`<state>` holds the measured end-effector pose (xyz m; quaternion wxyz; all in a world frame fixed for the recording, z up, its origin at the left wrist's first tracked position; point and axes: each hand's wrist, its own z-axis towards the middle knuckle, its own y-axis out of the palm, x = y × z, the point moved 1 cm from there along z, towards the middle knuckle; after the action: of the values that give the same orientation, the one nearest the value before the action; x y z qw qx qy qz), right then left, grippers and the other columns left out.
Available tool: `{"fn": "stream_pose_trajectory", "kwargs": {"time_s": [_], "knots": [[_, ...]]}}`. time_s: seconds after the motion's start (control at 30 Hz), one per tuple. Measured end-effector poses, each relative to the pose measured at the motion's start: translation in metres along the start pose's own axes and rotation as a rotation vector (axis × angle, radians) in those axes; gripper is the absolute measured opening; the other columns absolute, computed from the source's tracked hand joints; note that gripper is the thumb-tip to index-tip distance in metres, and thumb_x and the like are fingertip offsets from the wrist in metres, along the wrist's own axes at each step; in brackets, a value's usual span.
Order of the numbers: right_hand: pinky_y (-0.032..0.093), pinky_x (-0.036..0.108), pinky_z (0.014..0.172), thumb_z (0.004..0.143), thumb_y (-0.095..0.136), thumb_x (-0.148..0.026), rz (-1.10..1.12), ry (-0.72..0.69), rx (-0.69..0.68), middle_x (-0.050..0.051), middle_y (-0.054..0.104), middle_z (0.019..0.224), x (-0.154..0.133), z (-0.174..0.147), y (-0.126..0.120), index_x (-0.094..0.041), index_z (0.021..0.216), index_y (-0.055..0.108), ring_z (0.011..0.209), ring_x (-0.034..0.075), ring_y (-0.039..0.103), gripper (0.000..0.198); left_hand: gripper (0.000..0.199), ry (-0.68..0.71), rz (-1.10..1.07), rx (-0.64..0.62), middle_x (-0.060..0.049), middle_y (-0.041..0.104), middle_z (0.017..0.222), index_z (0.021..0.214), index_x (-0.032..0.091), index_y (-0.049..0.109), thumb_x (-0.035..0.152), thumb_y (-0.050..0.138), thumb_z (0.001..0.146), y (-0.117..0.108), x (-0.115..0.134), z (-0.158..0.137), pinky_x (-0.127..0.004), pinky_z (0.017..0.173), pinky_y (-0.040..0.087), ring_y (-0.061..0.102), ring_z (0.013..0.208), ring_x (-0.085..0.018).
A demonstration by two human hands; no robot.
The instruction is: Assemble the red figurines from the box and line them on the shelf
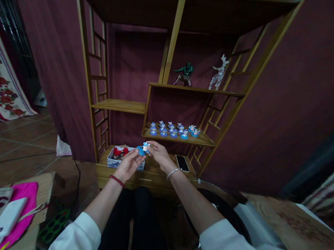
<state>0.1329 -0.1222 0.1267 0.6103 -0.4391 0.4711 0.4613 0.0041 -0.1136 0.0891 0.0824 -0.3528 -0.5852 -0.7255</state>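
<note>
In front of the shelf unit, my two hands meet over a small blue-and-white figurine (145,147) with a round blue base (140,151). My left hand (129,164) has its fingers on the base. The upper part is pinched between the fingers of my right hand (160,155). Whether base and figure are joined, I cannot tell. Just behind them, several similar figurines (173,130) stand in rows on a low shelf (202,138). Below my left hand is an open box (113,163) with red and dark items inside, partly hidden by that hand.
A phone (182,163) lies on the cabinet top to the right. Higher up stand a green figure (185,74) and a clear deer ornament (219,72). At left, a low table (48,184) bears a white device (6,219) on pink cloth. A cardboard piece (287,215) is at lower right.
</note>
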Motion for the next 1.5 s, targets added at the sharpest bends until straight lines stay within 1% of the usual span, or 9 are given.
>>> {"fn": "stream_pose_trajectory", "kwargs": {"time_s": [0.13,0.27,0.37,0.63,0.9,1.13,1.3,1.5], "knots": [[0.048,0.026,0.069,0.067,0.06,-0.025,-0.014,-0.031,-0.051,0.004,0.068,0.081,-0.015,-0.009,-0.005,-0.014,0.101,0.058,0.075,0.014,0.061,0.036,0.007,0.032,-0.032,-0.016,-0.003,0.064,0.081,0.083,0.013,0.06,0.014,0.058,0.076,0.007,-0.001,-0.006,-0.023,0.074,0.049,0.061,0.073,-0.011],[0.047,0.028,0.078,0.063,0.063,-0.022,-0.022,-0.082,-0.109,0.004,0.068,0.088,-0.029,-0.019,-0.011,-0.016,0.104,0.058,0.08,0.014,0.061,0.042,0.011,0.054,-0.021,-0.06,-0.004,0.064,0.086,0.085,0.012,0.061,0.015,0.06,0.075,0.015,-0.002,-0.014,-0.023,0.076,0.049,0.061,0.076,-0.011],[0.047,0.028,0.08,0.064,0.063,-0.022,-0.034,-0.119,-0.139,0.004,0.067,0.091,-0.038,-0.025,-0.014,-0.017,0.104,0.058,0.082,0.014,0.061,0.041,0.013,0.047,-0.022,-0.094,-0.005,0.064,0.089,0.087,0.012,0.061,0.016,0.06,0.075,0.02,0.0,-0.021,-0.023,0.076,0.049,0.061,0.077,-0.012],[0.047,0.027,0.079,0.064,0.064,-0.024,-0.089,-0.21,-0.192,0.002,0.066,0.094,-0.051,-0.032,-0.011,-0.019,0.1,0.061,0.083,0.013,0.061,0.036,0.01,0.046,-0.071,-0.062,-0.005,0.063,0.086,0.086,0.011,0.06,0.016,0.057,0.078,0.026,0.004,-0.033,-0.023,0.073,0.051,0.062,0.074,-0.012],[0.048,0.027,0.08,0.066,0.062,-0.023,-0.12,-0.232,-0.271,0.001,0.065,0.098,-0.055,-0.03,-0.002,-0.021,0.1,0.062,0.083,0.013,0.061,0.034,0.013,0.033,-0.083,-0.013,-0.005,0.064,0.084,0.091,0.012,0.059,0.018,0.055,0.08,0.02,0.006,-0.036,-0.02,0.067,0.051,0.062,0.071,-0.01],[0.049,0.026,0.077,0.068,0.06,-0.024,-0.161,-0.225,-0.263,0.001,0.065,0.097,-0.05,-0.029,-0.011,-0.022,0.102,0.062,0.079,0.012,0.061,0.034,0.015,0.002,-0.1,-0.016,-0.005,0.065,0.085,0.092,0.012,0.06,0.02,0.056,0.08,0.021,-0.004,-0.03,-0.02,0.066,0.051,0.062,0.07,-0.01],[0.049,0.026,0.076,0.066,0.063,-0.023,-0.152,-0.191,-0.21,0.002,0.065,0.095,-0.044,-0.024,-0.017,-0.021,0.105,0.059,0.08,0.012,0.061,0.039,0.012,-0.016,-0.123,0.034,-0.004,0.064,0.079,0.088,0.012,0.061,0.02,0.053,0.081,0.023,-0.01,-0.027,-0.02,0.066,0.051,0.061,0.069,-0.01],[0.048,0.027,0.076,0.063,0.065,-0.025,-0.096,-0.139,-0.218,0.003,0.066,0.091,-0.038,-0.024,-0.023,-0.017,0.093,0.06,0.082,0.014,0.061,0.032,0.015,-0.065,-0.151,0.055,-0.005,0.064,0.079,0.087,0.011,0.061,0.022,0.053,0.081,0.025,-0.017,-0.024,-0.019,0.063,0.051,0.061,0.066,-0.009]]}}
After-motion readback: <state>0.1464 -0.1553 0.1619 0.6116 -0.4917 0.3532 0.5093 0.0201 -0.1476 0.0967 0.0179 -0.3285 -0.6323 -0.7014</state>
